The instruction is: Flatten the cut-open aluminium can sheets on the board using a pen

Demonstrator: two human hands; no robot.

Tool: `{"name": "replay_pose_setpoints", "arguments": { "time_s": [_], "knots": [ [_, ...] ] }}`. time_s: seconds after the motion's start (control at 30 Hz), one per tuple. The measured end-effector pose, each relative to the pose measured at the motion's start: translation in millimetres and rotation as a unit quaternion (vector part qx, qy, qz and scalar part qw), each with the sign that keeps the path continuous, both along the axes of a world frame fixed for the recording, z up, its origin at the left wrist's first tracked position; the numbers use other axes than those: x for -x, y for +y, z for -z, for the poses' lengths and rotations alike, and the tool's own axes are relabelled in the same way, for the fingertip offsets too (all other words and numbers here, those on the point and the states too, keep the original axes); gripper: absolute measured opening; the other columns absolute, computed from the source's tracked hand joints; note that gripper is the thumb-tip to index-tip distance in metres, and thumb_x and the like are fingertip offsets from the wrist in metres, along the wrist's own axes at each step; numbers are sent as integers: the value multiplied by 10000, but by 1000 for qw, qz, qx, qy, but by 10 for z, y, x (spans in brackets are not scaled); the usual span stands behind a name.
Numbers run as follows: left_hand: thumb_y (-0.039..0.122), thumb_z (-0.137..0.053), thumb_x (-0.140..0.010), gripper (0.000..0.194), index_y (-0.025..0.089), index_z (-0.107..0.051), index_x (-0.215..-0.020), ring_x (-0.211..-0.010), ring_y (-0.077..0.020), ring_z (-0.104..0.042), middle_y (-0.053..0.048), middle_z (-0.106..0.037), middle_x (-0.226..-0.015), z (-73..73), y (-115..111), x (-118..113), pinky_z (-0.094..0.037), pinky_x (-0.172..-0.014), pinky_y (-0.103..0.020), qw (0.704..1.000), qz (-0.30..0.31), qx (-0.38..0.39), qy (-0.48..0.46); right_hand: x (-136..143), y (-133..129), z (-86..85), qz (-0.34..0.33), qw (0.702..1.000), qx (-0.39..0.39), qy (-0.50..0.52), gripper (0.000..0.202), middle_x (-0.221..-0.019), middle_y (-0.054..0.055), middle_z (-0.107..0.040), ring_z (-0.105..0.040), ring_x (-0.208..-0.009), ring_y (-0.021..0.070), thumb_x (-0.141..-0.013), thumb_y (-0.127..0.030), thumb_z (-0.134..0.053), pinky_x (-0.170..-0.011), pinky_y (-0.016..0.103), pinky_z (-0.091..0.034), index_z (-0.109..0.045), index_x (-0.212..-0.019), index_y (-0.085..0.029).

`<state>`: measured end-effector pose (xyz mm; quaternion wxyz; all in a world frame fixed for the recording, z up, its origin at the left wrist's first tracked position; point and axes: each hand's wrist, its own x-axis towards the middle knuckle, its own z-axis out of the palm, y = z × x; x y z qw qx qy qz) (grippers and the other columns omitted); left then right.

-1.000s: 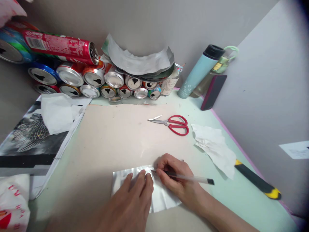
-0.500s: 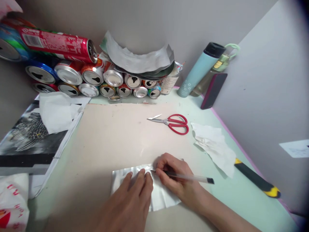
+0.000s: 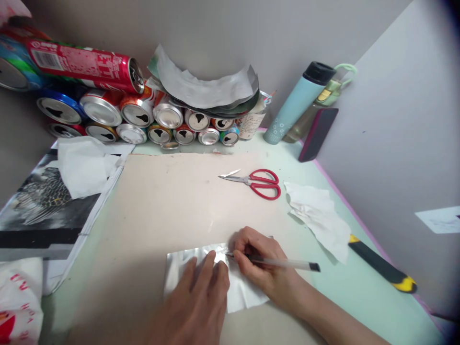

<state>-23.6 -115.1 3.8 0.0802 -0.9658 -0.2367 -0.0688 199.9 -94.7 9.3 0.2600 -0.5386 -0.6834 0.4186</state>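
Now L hand (image 3: 197, 302) presses, fingers spread, on the silver sheet (image 3: 246, 291) atop the beige mat (image 3: 161, 201); finger nearest the pen (image 3: 287, 263) is a bit more bent vs. a moment ago. R hand (image 3: 264, 278) pinches pen, tip nr sheet's far edge. Prob. just re-steadying.

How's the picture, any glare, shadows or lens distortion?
Head view: pale glare on the silvery sheet; head view: soft shadow on the beige mat beside the left hand; head view: outward lean of the blue bottle suggests wide-angle stretch; head view: dark upper right corner.
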Motion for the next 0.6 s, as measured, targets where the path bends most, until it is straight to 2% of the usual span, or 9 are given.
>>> {"name": "replay_pose_setpoints", "arguments": {
  "time_s": [0.13, 0.6],
  "knots": [
    [240, -517, -965, 342, 159, -689, -1249, -1260, -289, -579, -97, -659, -1337, 73, -52, 1, -407, -1036, -433, 1000, -4, 7, -20, -1, 7, 4, -1, 1000, -1, 0, 182, -762, -24, -561, -476, -670, 129, -954, -157, -540, -614, 264, -359, -490, -790, -220],
    [169, -469, -986, 347, 176, -706, -1239, -1233, -263, -609, -57, -690, -1317, 6, -33, -19, -445, -1013, -392, 1000, -17, 14, -16, -7, 3, 26, -14, 1000, 9, 18, 179, -797, -1, -576, -500, -698, 141, -978, -189, -570, -614, 263, -400, -516, -809, -217]
  ]
}}
